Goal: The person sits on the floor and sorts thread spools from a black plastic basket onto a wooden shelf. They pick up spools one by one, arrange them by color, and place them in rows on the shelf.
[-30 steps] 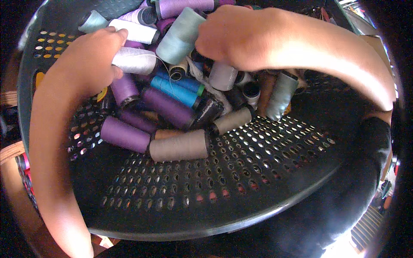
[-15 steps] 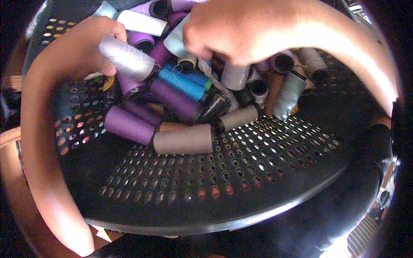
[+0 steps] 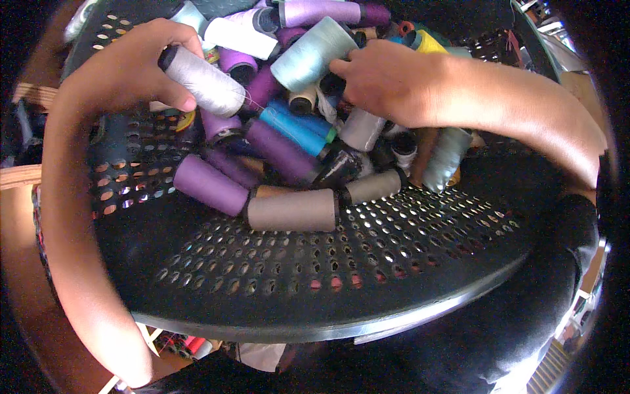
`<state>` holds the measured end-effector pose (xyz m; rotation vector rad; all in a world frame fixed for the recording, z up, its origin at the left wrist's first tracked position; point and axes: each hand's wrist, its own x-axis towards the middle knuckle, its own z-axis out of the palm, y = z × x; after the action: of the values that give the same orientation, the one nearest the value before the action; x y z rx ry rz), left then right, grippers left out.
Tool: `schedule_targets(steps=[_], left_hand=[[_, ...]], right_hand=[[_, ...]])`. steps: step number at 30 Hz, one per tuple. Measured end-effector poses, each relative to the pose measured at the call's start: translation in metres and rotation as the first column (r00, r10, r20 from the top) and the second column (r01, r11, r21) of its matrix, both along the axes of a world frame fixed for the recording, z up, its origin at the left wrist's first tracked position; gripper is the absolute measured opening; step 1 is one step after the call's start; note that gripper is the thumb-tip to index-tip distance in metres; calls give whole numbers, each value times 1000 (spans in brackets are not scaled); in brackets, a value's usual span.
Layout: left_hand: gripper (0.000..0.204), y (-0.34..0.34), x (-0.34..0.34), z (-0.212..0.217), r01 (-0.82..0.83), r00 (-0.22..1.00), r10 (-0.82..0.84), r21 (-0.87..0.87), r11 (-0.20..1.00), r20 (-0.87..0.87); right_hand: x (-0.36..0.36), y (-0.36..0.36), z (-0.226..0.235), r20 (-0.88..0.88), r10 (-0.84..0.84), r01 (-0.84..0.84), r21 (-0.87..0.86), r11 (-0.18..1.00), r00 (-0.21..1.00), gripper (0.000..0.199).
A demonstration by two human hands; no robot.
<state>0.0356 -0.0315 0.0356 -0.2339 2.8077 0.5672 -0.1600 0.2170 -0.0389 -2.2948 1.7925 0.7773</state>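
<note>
My left hand (image 3: 141,69) is closed round a pale grey thread spool (image 3: 205,82), thumb below and fingers above, with a loose thread trailing from its lower end. At the right, my right hand (image 3: 387,82) has its fingers bent at the right end of a large pale blue-green thread spool (image 3: 312,56), gripping that end; some fingertips are hidden. Beneath the two spools lies a heap of thread spools: a bright blue one (image 3: 295,131), a dark purple one (image 3: 282,152), a grey one (image 3: 362,129) and a white one (image 3: 241,36).
The heap sits in a black perforated basket (image 3: 315,315) with a curved front rim. A purple spool (image 3: 210,185) and a taupe spool (image 3: 292,210) lie nearest me. A yellow spool (image 3: 430,43) is at the back right. Red spools (image 3: 195,345) show below the rim.
My right hand has drawn back to the right, uncovering the blue-green spool, which has also shifted right and turned. The grey spool stays in my left hand, tilted differently. The whole view has shifted slightly.
</note>
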Motion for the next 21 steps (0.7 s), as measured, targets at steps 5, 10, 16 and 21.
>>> schedule_targets(steps=[5, 10, 16, 21], left_hand=[[59, -5, -11, -5, 66, 992, -58, 71, 995, -109], [59, -11, -12, -15, 64, 985, -57, 40, 997, -164], [59, -3, -1, -10, 3, 982, -40, -197, 980, -183], [56, 8, -10, -8, -10, 976, -19, -134, 991, -218]], right_hand=[[-3, -3, 12, -86, 21, -10, 124, 992, 996, 19], [-11, -22, 38, 165, -102, 43, 330, 943, 981, 57], [-8, -25, 45, 455, -165, 128, 112, 986, 875, 55], [-5, -19, 45, 397, -191, 159, 113, 981, 898, 52]])
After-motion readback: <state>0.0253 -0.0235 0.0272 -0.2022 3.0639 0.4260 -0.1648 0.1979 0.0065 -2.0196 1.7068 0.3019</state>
